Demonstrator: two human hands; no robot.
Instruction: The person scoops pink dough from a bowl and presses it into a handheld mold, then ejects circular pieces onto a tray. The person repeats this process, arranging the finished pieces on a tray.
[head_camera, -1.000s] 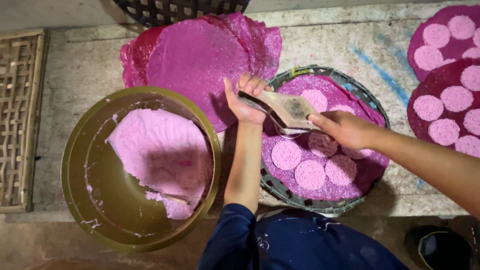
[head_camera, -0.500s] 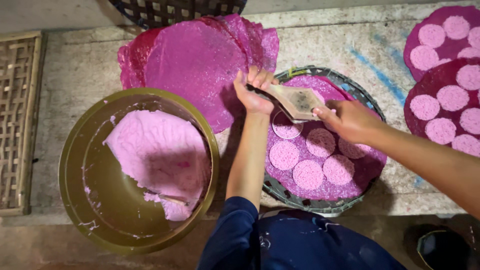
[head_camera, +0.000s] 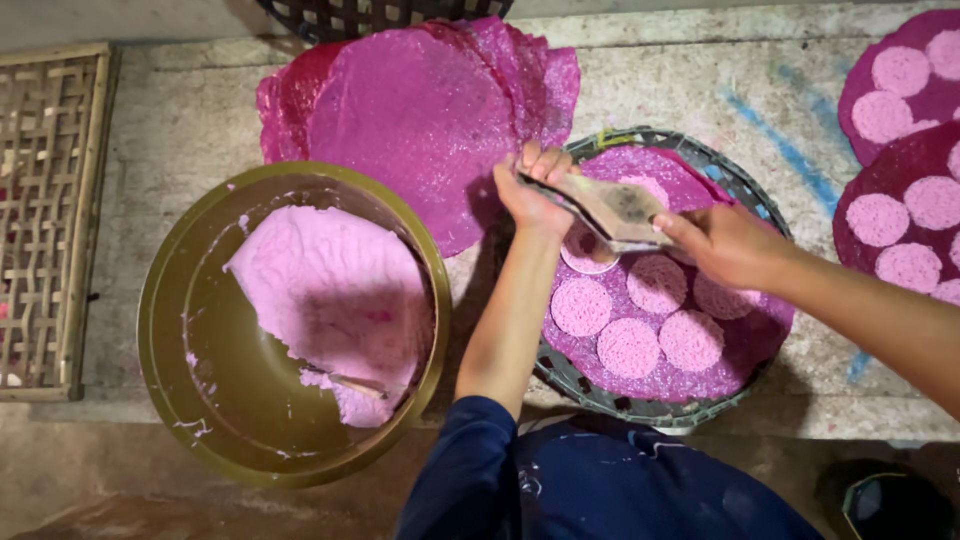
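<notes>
Both hands hold a flat brown scraper (head_camera: 612, 208) over the round woven tray (head_camera: 745, 190), partly filled with small pink discs.

The left hand (head_camera: 535, 190) pinches one end of the scraper, the right hand (head_camera: 725, 243) closes on the other; on the tray's magenta sheet (head_camera: 640, 165) lie about six discs (head_camera: 628, 347), its far part bare; left of the tray, the brass bowl (head_camera: 200, 400) holds pink batter (head_camera: 330, 300); beyond it lie stacked magenta sheets (head_camera: 420, 110).
</notes>
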